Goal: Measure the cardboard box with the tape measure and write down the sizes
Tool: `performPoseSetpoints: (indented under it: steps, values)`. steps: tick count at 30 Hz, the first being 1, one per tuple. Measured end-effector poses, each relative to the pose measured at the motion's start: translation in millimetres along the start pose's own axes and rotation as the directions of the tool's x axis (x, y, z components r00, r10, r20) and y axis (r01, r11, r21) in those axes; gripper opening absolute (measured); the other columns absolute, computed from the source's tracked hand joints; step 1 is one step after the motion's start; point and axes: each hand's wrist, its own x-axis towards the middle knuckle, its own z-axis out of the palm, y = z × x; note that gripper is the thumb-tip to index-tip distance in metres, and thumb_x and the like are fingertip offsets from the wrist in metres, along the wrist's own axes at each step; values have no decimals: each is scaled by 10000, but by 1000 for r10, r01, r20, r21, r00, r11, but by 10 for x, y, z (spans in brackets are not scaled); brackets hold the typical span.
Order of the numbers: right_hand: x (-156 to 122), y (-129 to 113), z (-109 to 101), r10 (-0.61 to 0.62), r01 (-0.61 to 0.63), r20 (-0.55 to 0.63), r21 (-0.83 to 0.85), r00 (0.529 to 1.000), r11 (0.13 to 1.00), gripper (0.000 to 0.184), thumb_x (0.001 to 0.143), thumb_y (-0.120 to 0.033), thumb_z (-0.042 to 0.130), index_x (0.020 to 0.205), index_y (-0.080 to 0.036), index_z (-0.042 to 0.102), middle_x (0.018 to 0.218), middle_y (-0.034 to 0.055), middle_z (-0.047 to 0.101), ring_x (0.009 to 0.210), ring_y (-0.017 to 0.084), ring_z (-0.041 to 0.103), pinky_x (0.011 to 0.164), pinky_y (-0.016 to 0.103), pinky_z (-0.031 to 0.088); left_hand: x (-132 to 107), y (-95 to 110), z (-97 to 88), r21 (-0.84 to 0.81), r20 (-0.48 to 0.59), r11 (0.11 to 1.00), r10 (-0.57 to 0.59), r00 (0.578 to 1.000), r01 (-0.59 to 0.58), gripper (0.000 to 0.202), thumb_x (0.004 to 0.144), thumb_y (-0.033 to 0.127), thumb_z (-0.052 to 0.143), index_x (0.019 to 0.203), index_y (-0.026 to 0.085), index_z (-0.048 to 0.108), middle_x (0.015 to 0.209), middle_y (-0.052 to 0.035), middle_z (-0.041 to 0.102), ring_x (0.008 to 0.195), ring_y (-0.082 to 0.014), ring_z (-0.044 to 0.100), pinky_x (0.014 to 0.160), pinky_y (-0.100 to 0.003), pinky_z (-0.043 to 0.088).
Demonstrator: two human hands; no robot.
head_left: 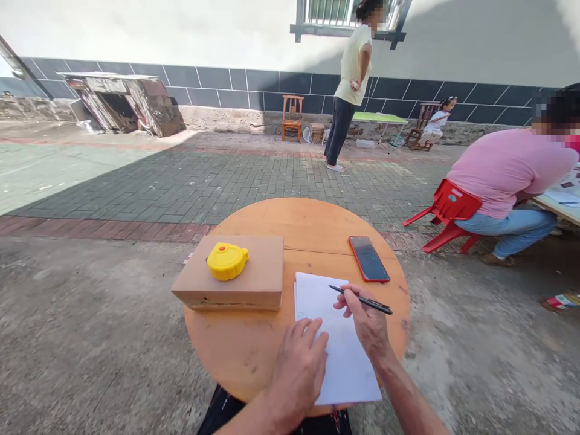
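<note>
A round orange-brown wooden table [244, 356] carries a flat brown cardboard box [263, 272] on its left half, and a round yellow tape measure [227, 261] sits on the box's lid. A dark-screened smartphone in a red case [368, 258] lies face up near the table's right rim (well apart from the box). Beyond, on the right, a person in a pink shirt and blue jeans [502, 169] sits on a red plastic chair [446, 208]. Farther off, a person in a pale yellow top [353, 66] stands on the brick paving, near a small wooden chair [292, 118] and a low green table [378, 118] by the wall.
</note>
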Motion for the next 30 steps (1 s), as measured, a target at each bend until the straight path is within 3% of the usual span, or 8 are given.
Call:
performPoseSetpoints:
  steps: [6,11,18,25,30]
  values:
    - [181,140,95,-11,21,68,-142,998,990,198,860,-372,563,874,-190,638,567,-18,620,523,154,607,542,261,490,338,-68,96,41,69,999,-24,997,21,246,860,50,470,1020,199,583,1175,-51,620,924,-238,539,778,-407,509]
    - [286,198,149,26,-7,118,-158,993,987,253,856,-414,546,828,-182,641,520,-14,600,467,147,565,487,250,456,382,-153,184,19,29,1000,-17,999,17,179,883,87,468,977,195,576,1113,-60,614,906,-228,521,775,-393,498]
    - [333,269,136,74,-56,150,-119,986,991,268,880,-443,532,832,-192,614,496,-36,563,432,125,513,450,228,428,405,-201,166,-21,29,1000,-10,1000,10,156,853,111,489,943,198,581,1151,-69,614,875,-230,511,745,-396,491]
    - [332,266,168,-15,47,157,-206,988,977,223,900,-381,503,808,-206,607,521,-44,530,458,129,526,487,238,439,433,-203,160,-3,48,999,-36,998,37,143,848,124,503,936,201,584,1250,-59,600,888,-234,523,741,-403,503]
    - [317,259,236,-86,140,203,-269,975,953,213,909,-347,486,814,-209,617,557,-29,546,501,144,551,540,258,465,459,-193,156,3,66,999,-51,996,51,232,874,169,513,1096,194,576,1296,-65,588,899,-241,532,754,-412,511]
